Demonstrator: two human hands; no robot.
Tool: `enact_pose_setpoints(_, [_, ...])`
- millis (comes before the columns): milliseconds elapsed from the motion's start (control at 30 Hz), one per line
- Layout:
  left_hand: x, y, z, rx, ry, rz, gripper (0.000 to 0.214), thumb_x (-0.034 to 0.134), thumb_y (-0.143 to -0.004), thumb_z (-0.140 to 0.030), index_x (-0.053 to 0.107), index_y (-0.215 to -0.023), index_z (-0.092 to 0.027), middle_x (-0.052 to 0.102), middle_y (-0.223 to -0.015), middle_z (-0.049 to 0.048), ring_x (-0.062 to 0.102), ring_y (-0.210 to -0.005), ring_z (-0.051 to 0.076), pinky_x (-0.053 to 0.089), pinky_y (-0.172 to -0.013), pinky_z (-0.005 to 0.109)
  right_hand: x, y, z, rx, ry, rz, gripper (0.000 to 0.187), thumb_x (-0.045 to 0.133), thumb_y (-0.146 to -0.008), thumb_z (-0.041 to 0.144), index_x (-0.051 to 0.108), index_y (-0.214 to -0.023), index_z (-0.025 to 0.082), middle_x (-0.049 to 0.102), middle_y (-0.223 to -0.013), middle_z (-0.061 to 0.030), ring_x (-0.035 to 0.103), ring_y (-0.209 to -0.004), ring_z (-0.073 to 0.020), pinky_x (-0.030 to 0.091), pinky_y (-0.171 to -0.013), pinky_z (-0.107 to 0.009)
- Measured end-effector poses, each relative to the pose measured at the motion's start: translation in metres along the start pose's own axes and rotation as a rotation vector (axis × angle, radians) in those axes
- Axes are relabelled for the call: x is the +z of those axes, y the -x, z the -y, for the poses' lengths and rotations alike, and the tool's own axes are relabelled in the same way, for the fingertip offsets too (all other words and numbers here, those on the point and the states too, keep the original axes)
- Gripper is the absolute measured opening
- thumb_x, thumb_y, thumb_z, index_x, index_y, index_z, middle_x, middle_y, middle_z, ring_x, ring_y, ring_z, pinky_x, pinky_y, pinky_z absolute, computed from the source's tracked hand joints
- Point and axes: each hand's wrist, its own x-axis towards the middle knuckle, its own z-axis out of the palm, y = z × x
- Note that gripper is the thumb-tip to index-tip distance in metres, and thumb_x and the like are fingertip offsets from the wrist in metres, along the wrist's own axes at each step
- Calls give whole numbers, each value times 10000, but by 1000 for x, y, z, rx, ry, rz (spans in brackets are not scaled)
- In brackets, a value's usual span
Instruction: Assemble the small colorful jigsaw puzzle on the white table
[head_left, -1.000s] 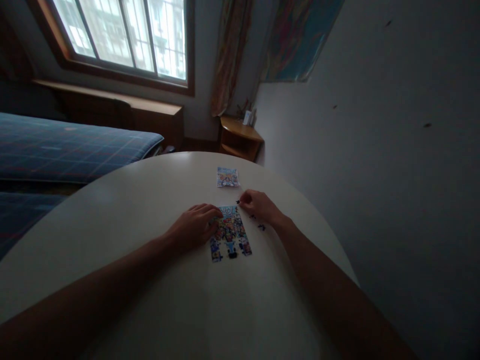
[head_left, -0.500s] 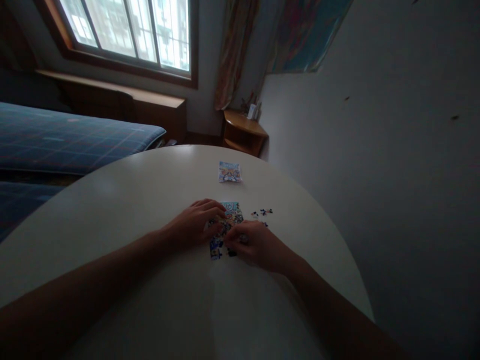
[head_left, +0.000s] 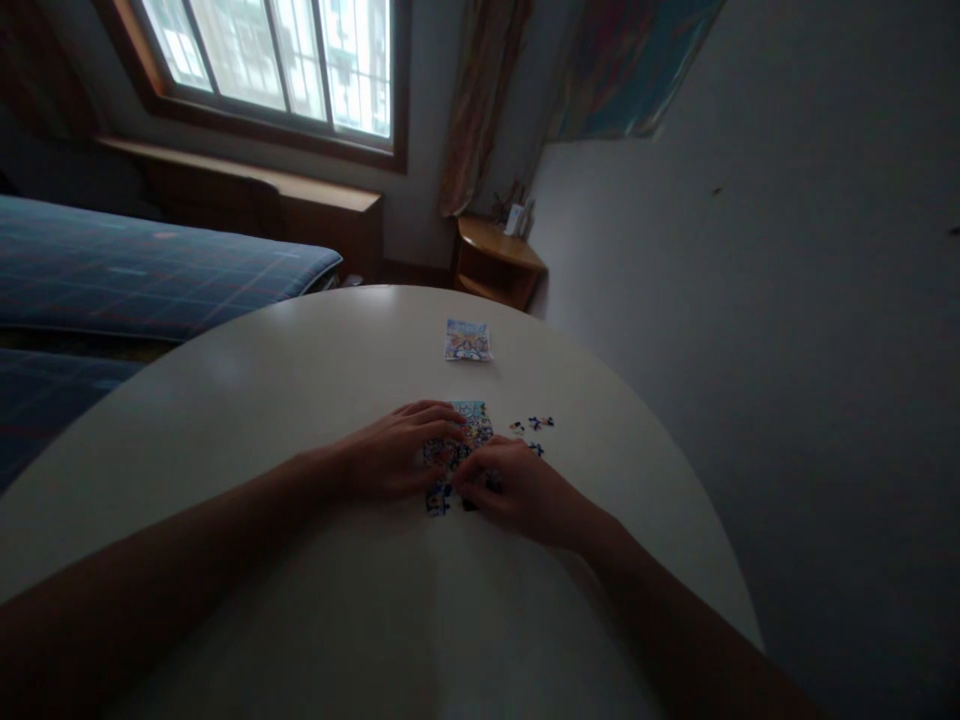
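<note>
A small, partly assembled jigsaw puzzle (head_left: 478, 430) with a busy, many-coloured print lies flat on the white table, partly covered by both hands. My left hand (head_left: 409, 450) rests over its left side, fingers stretched out across the surface. Over the lower right part, my right hand (head_left: 510, 485) has thumb and forefinger pinched together at a gap in the bottom rows; whatever is between the fingertips is hidden. Several loose puzzle pieces (head_left: 541, 423) lie to the right, beyond my right hand.
A square printed packet (head_left: 467, 341) lies farther back on the round white table (head_left: 315, 350). Beyond the table are a bed with a blue plaid mattress (head_left: 172, 260) and a wooden corner shelf (head_left: 499, 250). A white wall (head_left: 750, 350) runs along the right.
The whole view has shifted slightly, moving the scene a little to the right. My left thumb and fingers have shifted slightly on the puzzle; my right hand stays pinched at the same place.
</note>
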Motion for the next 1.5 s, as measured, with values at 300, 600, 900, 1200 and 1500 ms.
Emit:
enact_pose_setpoints(300, [-3, 2, -2, 27, -2, 63, 511, 654, -863, -300, 494, -1347, -274, 528, -1427, 81, 398, -1398, 293, 349, -1160, 506, -8, -2, -2, -37, 43, 6, 104, 681, -868, 161, 741, -896, 242, 750, -945, -16, 653, -924, -169, 461, -880, -320])
enact_pose_setpoints(600, [-4, 4, -4, 29, -72, 124, 723, 751, -779, -423, 454, -1415, -252, 447, -1521, 96, 324, -1444, 357, 322, -1163, 554, -31, 5, -1, 51, 177, 140, 174, 810, -757, 215, 757, -922, 220, 723, -911, -32, 630, -851, -174, 453, -796, -306])
enact_pose_setpoints(900, [-2, 4, -1, 38, -73, 118, 726, 733, -793, -440, 448, -1437, -262, 443, -1525, 104, 360, -1427, 351, 322, -1162, 545, -28, 4, -2, 0, 177, 127, 164, 786, -791, 260, 765, -953, 248, 726, -980, -40, 646, -892, -181, 462, -831, -328])
enact_pose_setpoints(1200, [-4, 3, -5, 40, -72, 137, 724, 721, -806, -423, 427, -1449, -265, 437, -1527, 109, 394, -1410, 326, 282, -1184, 532, -12, 0, -3, -41, 184, 62, 71, 740, -829, 178, 753, -865, 238, 726, -916, -18, 654, -838, -162, 443, -815, -307])
enact_pose_setpoints(1500, [-4, 4, -4, 56, -60, 118, 737, 735, -792, -419, 439, -1447, -259, 457, -1513, 109, 407, -1402, 330, 290, -1185, 528, -4, -1, -7, -63, 171, 60, 70, 716, -849, 175, 742, -871, 236, 738, -908, -10, 665, -820, -149, 437, -817, -299])
